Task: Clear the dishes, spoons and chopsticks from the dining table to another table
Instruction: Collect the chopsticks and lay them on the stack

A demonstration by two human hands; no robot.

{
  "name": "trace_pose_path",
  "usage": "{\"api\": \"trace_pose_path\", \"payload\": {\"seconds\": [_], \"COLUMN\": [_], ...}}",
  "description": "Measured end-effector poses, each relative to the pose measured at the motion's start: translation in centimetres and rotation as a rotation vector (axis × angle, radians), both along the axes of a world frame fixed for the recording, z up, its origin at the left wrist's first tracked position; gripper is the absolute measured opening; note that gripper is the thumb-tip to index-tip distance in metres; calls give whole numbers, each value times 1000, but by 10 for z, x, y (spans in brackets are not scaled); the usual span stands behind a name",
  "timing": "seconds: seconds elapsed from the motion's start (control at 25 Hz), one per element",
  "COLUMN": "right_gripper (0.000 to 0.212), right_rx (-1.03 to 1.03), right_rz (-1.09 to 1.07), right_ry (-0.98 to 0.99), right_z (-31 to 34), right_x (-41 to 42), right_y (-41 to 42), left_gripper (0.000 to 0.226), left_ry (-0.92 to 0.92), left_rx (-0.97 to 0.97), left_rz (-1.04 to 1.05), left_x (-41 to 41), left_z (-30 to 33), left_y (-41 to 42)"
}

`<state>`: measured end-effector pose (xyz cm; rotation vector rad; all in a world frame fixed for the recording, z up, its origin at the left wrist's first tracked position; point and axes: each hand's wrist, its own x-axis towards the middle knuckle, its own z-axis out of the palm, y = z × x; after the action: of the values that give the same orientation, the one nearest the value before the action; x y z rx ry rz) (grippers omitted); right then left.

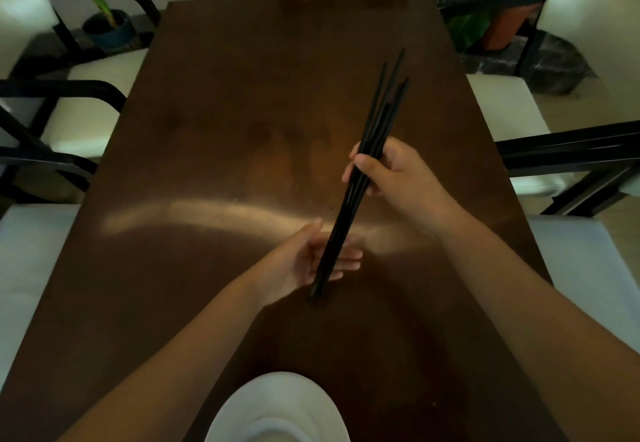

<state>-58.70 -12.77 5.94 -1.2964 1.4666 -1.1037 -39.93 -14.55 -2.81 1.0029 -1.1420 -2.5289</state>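
Note:
A bundle of several black chopsticks [377, 119] slants over the brown dining table [221, 122], tips pointing away to the upper right. My right hand [394, 174] is shut around the bundle's middle. My left hand [311, 261] lies open under the lower ends, palm up, fingers spread, with the butt ends resting against the palm near the table top. A white dish [277, 410] shows at the near edge of the table, partly cut off by the frame's bottom.
White-cushioned chairs with black frames stand along both sides, on the left [79, 119] and on the right [519, 112]. Potted plants stand beyond the far end: a dark pot [109, 29] at the left, an orange pot [505, 25] at the right.

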Motion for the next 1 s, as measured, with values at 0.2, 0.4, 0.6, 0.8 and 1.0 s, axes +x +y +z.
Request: {"api": "trace_pose_path", "payload": {"seconds": [0.2,0.4,0.6,0.8,1.0], "right_gripper": [13,6,11,19,17], "right_rx": [-120,-89,-39,-6,85], "right_rz": [-107,-204,-258,-264,-300], "right_ry": [-62,-80,-203,-145,-104], "right_z": [6,-4,-14,-15,-16], "right_x": [-4,0,-1,0,-18], "right_y": [0,-2,4,3,4], "left_gripper": [73,55,30,36,41], "left_ry": [86,250,155,182,15], "left_rx": [456,588,555,584,279], "left_rz": [476,783,945,967,402], "left_x": [3,-18,-26,-24,-1], "left_z": [-34,-18,-13,-15,-8], "left_y": [22,16,17,18,24]}}
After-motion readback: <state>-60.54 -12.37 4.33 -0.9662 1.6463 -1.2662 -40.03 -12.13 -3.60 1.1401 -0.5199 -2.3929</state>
